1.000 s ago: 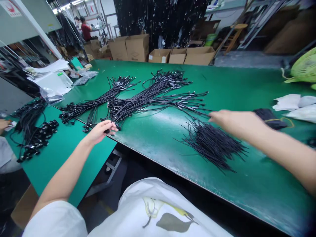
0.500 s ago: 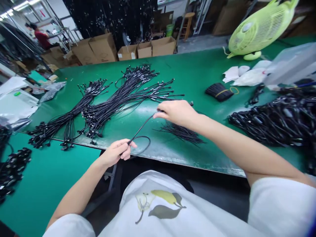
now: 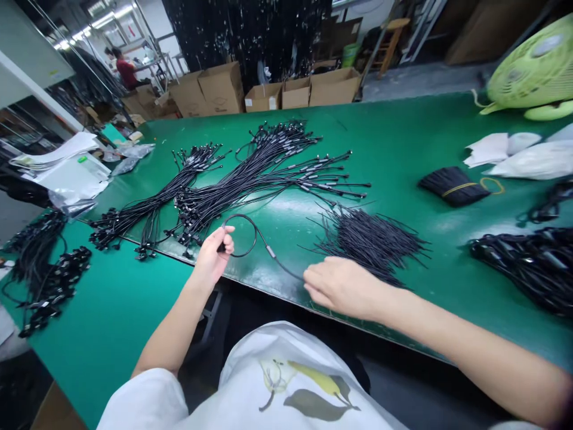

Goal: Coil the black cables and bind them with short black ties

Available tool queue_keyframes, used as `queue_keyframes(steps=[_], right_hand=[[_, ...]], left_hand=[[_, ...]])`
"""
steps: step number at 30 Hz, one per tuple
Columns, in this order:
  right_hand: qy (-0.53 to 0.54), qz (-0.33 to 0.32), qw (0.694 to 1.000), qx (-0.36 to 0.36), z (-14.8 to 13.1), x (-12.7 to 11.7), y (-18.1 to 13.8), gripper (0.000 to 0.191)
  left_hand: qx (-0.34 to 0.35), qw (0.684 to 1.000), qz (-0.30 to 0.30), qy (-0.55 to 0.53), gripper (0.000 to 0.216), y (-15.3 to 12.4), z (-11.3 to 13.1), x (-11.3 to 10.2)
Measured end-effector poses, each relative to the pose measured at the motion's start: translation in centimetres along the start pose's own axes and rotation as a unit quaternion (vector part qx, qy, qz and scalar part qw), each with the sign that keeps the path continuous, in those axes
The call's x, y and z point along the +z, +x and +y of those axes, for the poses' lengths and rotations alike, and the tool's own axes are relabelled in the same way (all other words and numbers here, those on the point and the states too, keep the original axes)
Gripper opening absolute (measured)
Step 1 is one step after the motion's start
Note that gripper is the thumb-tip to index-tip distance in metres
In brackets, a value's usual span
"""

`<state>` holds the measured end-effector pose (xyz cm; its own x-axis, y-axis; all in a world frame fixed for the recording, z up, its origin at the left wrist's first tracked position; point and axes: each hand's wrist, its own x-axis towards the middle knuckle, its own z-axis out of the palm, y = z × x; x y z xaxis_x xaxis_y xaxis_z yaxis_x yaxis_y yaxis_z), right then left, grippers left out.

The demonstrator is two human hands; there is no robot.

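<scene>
A thin black cable [image 3: 252,226] with a grey sleeve along it runs in a loop between my two hands. My left hand [image 3: 213,252] is closed on one end, near the table's front edge. The other end goes into the closed fingers of my right hand [image 3: 333,283]. Just behind my right hand lies a loose pile of thin black ties [image 3: 373,239], partly covered by it. Beyond my left hand, a large bundle of black cables [image 3: 242,170] is spread on the green table [image 3: 286,239], with a smaller cable bundle [image 3: 156,197] to its left.
A banded black bundle [image 3: 456,186], white bags [image 3: 528,158] and a heap of black cables [image 3: 528,263] lie to the right, below a green fan [image 3: 532,68]. More cables [image 3: 54,280] lie at left. Cardboard boxes [image 3: 219,89] stand behind the table; a person [image 3: 125,70] sits far back.
My right hand has come down and nearer the table's front edge, keeping hold of the cable. My left hand has risen slightly. The cable now hangs in a wider loop, and the view has turned left.
</scene>
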<state>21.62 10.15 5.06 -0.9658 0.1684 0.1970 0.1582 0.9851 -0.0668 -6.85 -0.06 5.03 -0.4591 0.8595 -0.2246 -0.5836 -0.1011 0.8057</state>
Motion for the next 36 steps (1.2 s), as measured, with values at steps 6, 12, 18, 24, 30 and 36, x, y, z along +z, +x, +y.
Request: queue_keyframes(steps=[6, 12, 18, 24, 30, 36], right_hand=[[-0.009, -0.007, 0.984, 0.179, 6.2, -0.8, -1.5, 0.031], [0.001, -0.039, 0.992, 0.118, 2.4, -0.1, -0.1, 0.029], [0.211, -0.082, 0.973, -0.034, -3.0, -1.9, 3.1, 0.028], [0.346, 0.126, 0.920, 0.138, -0.7, 0.1, 5.2, 0.026], [0.572, 0.226, 0.741, 0.270, -2.3, 6.0, 6.6, 0.034], [0.774, 0.251, 0.495, 0.304, -3.7, 7.0, 6.8, 0.044]], left_hand=[[0.006, 0.990, -0.052, -0.133, 0.033, -1.2, 3.8, -2.7], [0.039, 0.997, -0.061, 0.032, 0.028, -1.7, 2.1, -1.9], [0.079, 0.927, -0.158, 0.330, 0.030, -3.2, -3.5, 0.9], [0.016, 0.903, -0.273, 0.332, 0.022, -5.2, -4.5, 1.8], [-0.035, 0.973, -0.194, 0.123, 0.035, -4.5, -6.1, 2.8], [-0.066, 0.992, -0.081, 0.066, 0.047, -4.6, -9.1, 2.8]])
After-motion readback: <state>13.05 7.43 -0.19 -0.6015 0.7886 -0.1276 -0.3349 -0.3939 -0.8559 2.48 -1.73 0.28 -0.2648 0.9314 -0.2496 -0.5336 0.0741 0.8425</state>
